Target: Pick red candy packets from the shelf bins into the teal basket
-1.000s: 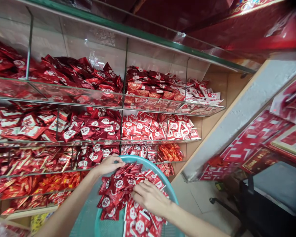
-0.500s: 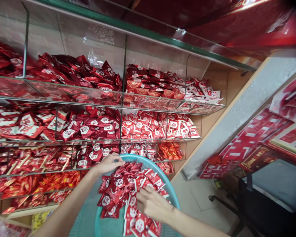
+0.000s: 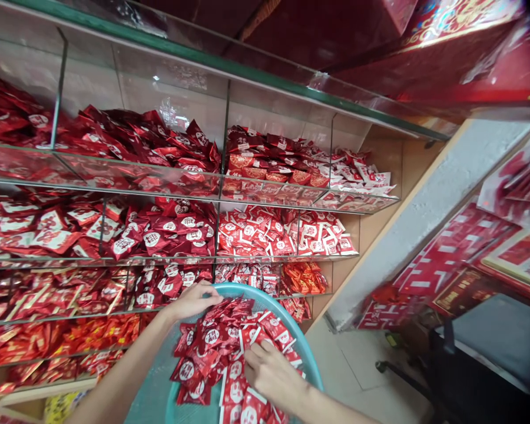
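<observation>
Left hand (image 3: 193, 300) gripping teal basin (image 3: 311, 368) rim to steady it, lower centre; right hand (image 3: 271, 374) fingers curled, sorting red packets (image 3: 212, 344).

Two bare forearms reach forward and up from the bottom of the frame. The left arm rises from the lower left edge in a long diagonal, wrist straight, ending in the left hand (image 3: 193, 300), which lies palm down with the fingers curled loosely forward and the thumb tucked toward the right. The right arm enters from the lower right edge at a flatter angle, its wrist bent slightly inward. The right hand (image 3: 271, 372) sits lower and nearer the camera, knuckles up, fingers bunched together and pointing left; they appear to be pinching, though the fingertips are partly hidden. The two hands are apart, the left ahead of the right.
</observation>
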`<state>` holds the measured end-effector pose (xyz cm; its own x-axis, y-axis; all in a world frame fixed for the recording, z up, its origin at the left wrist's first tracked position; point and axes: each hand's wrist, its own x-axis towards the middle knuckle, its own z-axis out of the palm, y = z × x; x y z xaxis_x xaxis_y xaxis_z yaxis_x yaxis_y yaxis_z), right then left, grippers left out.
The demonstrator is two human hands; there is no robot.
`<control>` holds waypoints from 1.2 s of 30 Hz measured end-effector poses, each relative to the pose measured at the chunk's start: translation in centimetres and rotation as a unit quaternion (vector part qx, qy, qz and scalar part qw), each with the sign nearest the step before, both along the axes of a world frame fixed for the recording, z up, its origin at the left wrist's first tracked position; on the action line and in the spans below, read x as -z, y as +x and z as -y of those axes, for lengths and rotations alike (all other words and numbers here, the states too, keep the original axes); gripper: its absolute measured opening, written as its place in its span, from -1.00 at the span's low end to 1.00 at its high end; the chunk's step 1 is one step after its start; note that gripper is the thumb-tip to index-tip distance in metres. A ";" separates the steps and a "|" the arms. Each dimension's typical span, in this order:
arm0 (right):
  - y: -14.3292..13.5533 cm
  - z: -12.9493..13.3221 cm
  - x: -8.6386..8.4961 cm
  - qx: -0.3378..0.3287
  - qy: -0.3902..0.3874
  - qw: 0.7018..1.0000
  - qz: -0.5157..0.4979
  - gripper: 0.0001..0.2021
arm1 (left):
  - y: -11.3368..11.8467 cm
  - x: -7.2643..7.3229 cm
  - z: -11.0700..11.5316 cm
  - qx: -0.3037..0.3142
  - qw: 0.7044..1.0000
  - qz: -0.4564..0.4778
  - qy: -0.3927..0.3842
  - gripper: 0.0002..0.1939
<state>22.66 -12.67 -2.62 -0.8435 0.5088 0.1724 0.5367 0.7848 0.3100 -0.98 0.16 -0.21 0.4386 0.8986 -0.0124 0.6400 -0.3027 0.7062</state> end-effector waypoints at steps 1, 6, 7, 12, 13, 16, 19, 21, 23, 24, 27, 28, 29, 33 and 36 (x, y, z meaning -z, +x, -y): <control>0.0 0.0 0.1 0.001 0.002 1.000 -0.002 -0.82 | 0.0 0.0 0.0 -0.001 1.000 -0.002 -0.002 -0.59; -0.1 0.1 0.5 0.003 0.021 1.000 -0.021 -0.84 | 0.0 -0.1 0.0 -0.006 1.000 0.006 -0.006 -0.59; -0.1 0.1 0.6 0.004 0.025 0.999 -0.024 -0.84 | 0.0 0.0 0.0 -0.006 1.000 0.009 -0.007 -0.59; 0.0 0.3 0.6 0.009 0.045 0.998 -0.052 -0.81 | -0.1 0.2 -0.1 -0.009 1.000 0.009 -0.005 -0.57; 0.0 0.3 0.4 0.010 0.047 0.997 -0.056 -0.81 | -0.1 0.2 -0.1 -0.007 1.000 0.010 -0.005 -0.57; -0.1 0.4 -0.5 0.011 0.056 0.996 -0.068 -0.80 | -0.1 0.3 -0.1 -0.002 1.000 0.012 -0.004 -0.58; -0.3 0.2 -1.7 0.011 0.062 0.996 -0.070 -0.81 | -0.1 0.2 0.0 0.000 1.000 0.008 0.006 -0.59; -0.5 0.0 -2.4 0.012 0.056 0.996 -0.070 -0.81 | -0.1 0.1 0.1 -0.001 1.000 0.007 0.010 -0.59; -0.5 -0.2 -2.8 0.021 0.045 0.995 -0.081 -0.80 | 0.0 0.0 0.1 -0.002 1.000 0.009 0.008 -0.59; -0.5 -0.2 -2.8 0.030 0.039 0.995 -0.087 -0.80 | 0.0 -0.1 0.1 -0.003 1.000 0.010 0.005 -0.59; -0.9 0.1 -2.3 0.062 0.009 0.993 -0.097 -0.82 | 0.1 -0.3 0.2 -0.003 1.000 0.010 -0.003 -0.57; -1.3 0.4 -1.9 0.066 -0.007 0.993 -0.097 -0.85 | 0.1 -0.3 0.2 -0.003 1.000 0.010 -0.006 -0.56; -1.7 0.7 -1.5 0.060 -0.026 0.993 -0.096 -0.87 | 0.1 -0.2 0.2 -0.003 1.000 0.011 -0.007 -0.56; -4.6 1.9 1.3 0.012 -0.072 0.995 -0.066 -0.61 | 0.0 0.0 0.0 0.000 1.000 0.010 -0.006 -0.56; -6.8 2.3 3.8 0.030 -0.085 0.996 -0.018 -0.51 | 0.0 0.1 -0.1 0.005 1.000 0.005 -0.003 -0.58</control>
<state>15.87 -15.01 -6.42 -0.8055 0.5825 0.1089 0.5926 0.7906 0.1543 -0.95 0.23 -0.32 0.4478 0.8940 -0.0136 0.6293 -0.3044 0.7151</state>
